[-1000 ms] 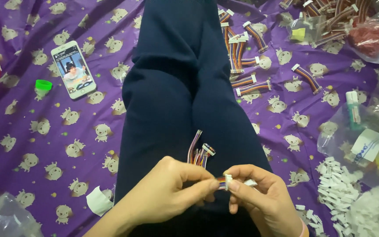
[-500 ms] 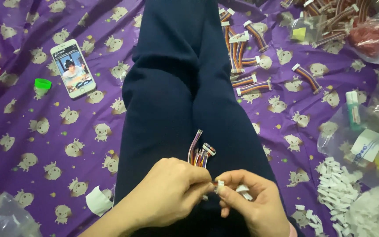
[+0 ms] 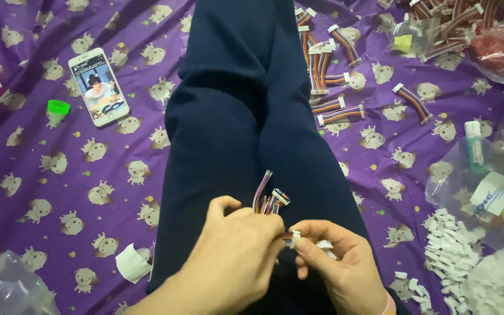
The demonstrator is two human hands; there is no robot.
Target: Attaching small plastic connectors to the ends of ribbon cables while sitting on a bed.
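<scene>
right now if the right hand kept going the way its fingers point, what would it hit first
The right hand points left toward the left hand. It would first meet the left hand's fingertips, which pinch the same multicoloured wire bundle; they look nearly touching already, though depth is hard to judge.

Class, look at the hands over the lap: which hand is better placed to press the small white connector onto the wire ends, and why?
Probably the right hand: its fingertips already pinch the white connector at the wire ends. The left hand is wrapped around the multicoloured wire bundle, steadying it.
</scene>
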